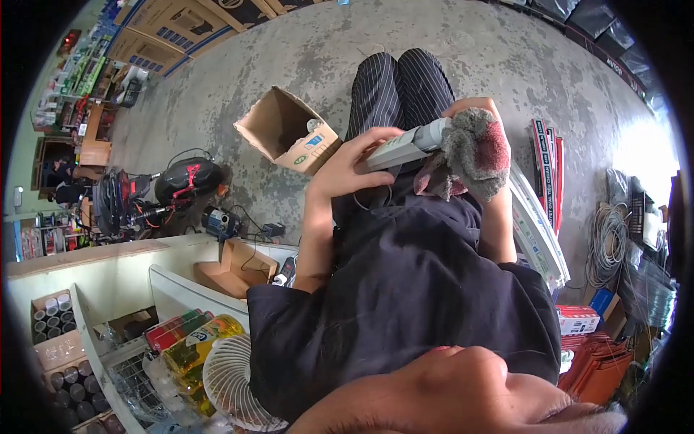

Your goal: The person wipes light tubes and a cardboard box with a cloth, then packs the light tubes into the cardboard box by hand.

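My left hand (pixel 354 163) is closed around a long, pale grey-white piece (pixel 397 148), box-shaped with a rounded white end; its exact kind is unclear. At that rounded end, my right hand (pixel 499 130) presses a grey and red fuzzy rag (pixel 473 155) against it, its fingers mostly hidden by the cloth. Both hands are over my lap, above the dark pinstriped trousers (pixel 379 90). Just beyond my left hand stands an open cardboard box (pixel 307 148) with torn edges and something small and pale inside its rim.
On the left, a wooden-edged counter (pixel 108 260) borders shelves of bottles and cans, with a white fan (pixel 235 380) close to my side. A motorbike (pixel 144 192) stands behind it. To my right are long white packages (pixel 538 231), red boxes (pixel 553 173) and coiled cable (pixel 607 242).
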`<state>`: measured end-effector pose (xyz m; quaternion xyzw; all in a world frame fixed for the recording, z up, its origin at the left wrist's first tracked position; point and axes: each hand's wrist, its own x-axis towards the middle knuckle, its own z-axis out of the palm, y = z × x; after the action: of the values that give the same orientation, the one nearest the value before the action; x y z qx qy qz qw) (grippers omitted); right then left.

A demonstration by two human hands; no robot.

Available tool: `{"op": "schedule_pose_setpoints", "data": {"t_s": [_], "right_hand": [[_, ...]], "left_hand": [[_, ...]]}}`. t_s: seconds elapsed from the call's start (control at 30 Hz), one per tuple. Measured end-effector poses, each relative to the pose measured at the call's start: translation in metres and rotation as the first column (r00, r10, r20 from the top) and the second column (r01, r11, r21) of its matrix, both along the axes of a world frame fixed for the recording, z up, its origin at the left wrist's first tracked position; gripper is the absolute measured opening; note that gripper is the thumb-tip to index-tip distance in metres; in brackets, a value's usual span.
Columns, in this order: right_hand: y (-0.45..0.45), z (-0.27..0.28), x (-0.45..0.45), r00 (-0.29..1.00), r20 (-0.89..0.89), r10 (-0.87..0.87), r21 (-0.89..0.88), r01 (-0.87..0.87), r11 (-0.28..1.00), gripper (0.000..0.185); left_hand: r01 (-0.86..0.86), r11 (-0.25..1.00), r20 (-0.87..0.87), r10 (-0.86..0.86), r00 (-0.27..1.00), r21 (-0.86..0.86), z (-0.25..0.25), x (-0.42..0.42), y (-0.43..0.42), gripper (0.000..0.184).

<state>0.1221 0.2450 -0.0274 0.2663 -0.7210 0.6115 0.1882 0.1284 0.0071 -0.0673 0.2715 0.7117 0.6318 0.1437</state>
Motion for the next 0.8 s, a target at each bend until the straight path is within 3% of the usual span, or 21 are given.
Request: {"op": "schedule_pose_setpoints", "data": {"t_s": [0.03, 0.07, 0.13, 0.23, 0.37, 0.4, 0.47, 0.53, 0.6, 0.73, 0.8], "right_hand": [[-0.001, 0.001, 0.001, 1.000, 0.002, 0.007, 0.000, -0.007, 1.000, 0.027], [-0.003, 0.003, 0.003, 0.999, 0.016, 0.038, 0.004, -0.039, 0.999, 0.026], [-0.005, 0.004, 0.004, 0.996, 0.032, 0.079, 0.009, -0.079, 0.997, 0.026], [-0.004, 0.001, 0.002, 0.989, -0.033, 0.142, -0.067, -0.144, 0.987, 0.021], [0.005, -0.009, -0.004, 0.962, 0.155, 0.226, -0.487, -0.124, 0.864, 0.029], [0.010, -0.010, -0.005, 0.961, 0.157, 0.228, -0.486, -0.126, 0.865, 0.029], [0.014, -0.010, -0.007, 0.927, -0.035, 0.373, -0.365, -0.359, 0.859, 0.026], [0.008, -0.004, 0.004, 0.967, 0.078, 0.241, -0.206, -0.221, 0.953, 0.028], [0.006, 0.006, 0.005, 0.967, 0.075, 0.243, -0.031, -0.241, 0.970, 0.030], [0.005, -0.013, -0.003, 0.929, 0.231, 0.290, -0.134, -0.265, 0.955, 0.030], [0.002, -0.023, -0.011, 0.866, 0.408, 0.290, -0.398, -0.117, 0.910, 0.030]], "left_hand": [[-0.008, 0.991, -0.049, 0.014, 0.999, 0.133, 0.009, -0.001, 0.012, 0.060], [-0.017, 0.991, -0.047, 0.023, 0.999, 0.133, 0.013, 0.000, 0.019, 0.060], [-0.095, 0.995, -0.117, 0.094, 0.989, -0.001, 0.020, 0.003, 0.030, 0.061], [-0.195, 0.981, -0.228, 0.189, 0.955, -0.002, 0.021, 0.006, 0.037, 0.051], [-0.224, 0.975, -0.286, 0.217, 0.933, 0.010, 0.019, 0.010, 0.035, 0.048], [-0.227, 0.974, -0.284, 0.220, 0.933, 0.011, 0.018, 0.010, 0.035, 0.048], [-0.256, 0.963, -0.355, 0.268, 0.896, 0.082, 0.017, 0.010, 0.036, 0.049], [-0.276, 0.956, -0.384, 0.292, 0.876, 0.097, 0.019, 0.011, 0.037, 0.046], [-0.293, 0.950, -0.412, 0.312, 0.856, 0.111, 0.020, 0.012, 0.038, 0.043], [-0.260, 0.953, -0.372, 0.300, 0.879, 0.154, 0.019, 0.013, 0.034, 0.043], [-0.231, 0.959, -0.342, 0.275, 0.899, 0.165, 0.017, 0.014, 0.030, 0.043]]}}
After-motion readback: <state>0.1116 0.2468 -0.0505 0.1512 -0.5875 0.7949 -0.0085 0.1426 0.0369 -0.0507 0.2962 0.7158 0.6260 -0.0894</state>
